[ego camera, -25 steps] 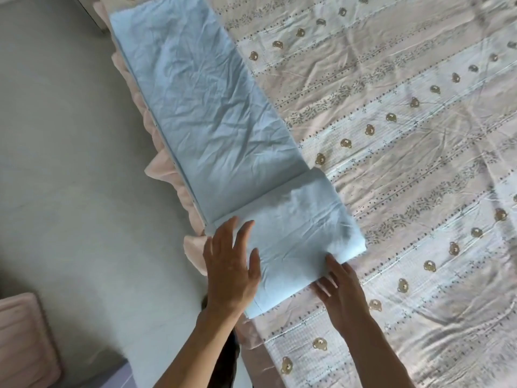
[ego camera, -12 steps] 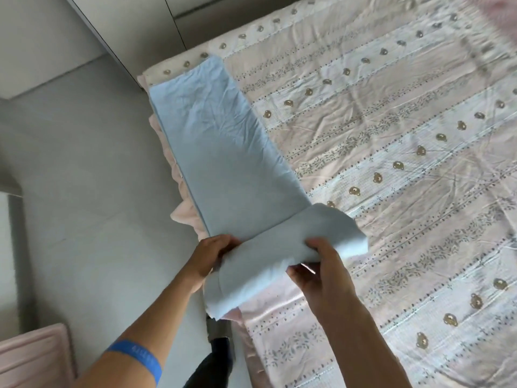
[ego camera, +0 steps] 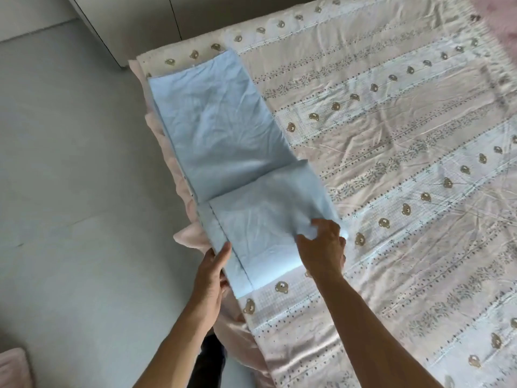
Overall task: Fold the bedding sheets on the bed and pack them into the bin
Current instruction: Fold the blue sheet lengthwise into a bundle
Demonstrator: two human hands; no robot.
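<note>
Home bedroom, bed [ego camera: 391, 163] with bear-print quilt, wardrobe [ego camera: 134, 21] beside

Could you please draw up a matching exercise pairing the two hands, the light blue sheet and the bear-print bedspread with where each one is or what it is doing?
Things:
1. left hand
2. right hand
3. long light blue folded cotton sheet
4. pale pink bear-print bedspread

States:
A. covers the bed beneath everything else
B. holds the near left edge of the folded part
C. lies as a strip along the bed's left edge
D. grips the right side of the folded part, bunching the cloth

Pairs: 1-B, 2-D, 3-C, 4-A
</note>
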